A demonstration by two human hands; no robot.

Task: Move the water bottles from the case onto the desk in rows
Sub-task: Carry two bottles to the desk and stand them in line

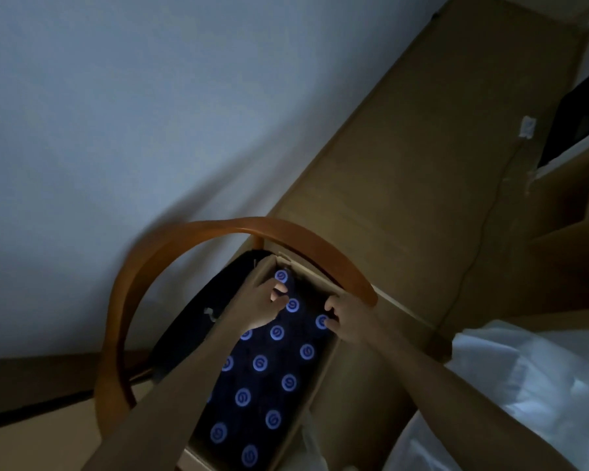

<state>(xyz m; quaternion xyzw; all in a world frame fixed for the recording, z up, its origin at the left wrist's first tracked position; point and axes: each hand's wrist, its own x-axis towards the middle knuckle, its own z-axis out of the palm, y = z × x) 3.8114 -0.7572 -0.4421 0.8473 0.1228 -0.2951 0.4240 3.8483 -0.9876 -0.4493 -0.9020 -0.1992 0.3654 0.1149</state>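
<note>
An open cardboard case (323,382) stands on a chair, filled with several water bottles seen from above as blue-white round caps (259,364). My left hand (257,309) reaches into the far end of the case, fingers curled around the top of a bottle there. My right hand (346,319) is at the far right corner, fingers curled around the cap of another bottle (321,321). The scene is dim and slightly blurred. The desk is not clearly in view.
A curved wooden chair back (238,226) arches over the far end of the case. A pale wall fills the left. Wooden flooring (422,164) with a cable runs to the right. White cloth (531,385) lies at lower right.
</note>
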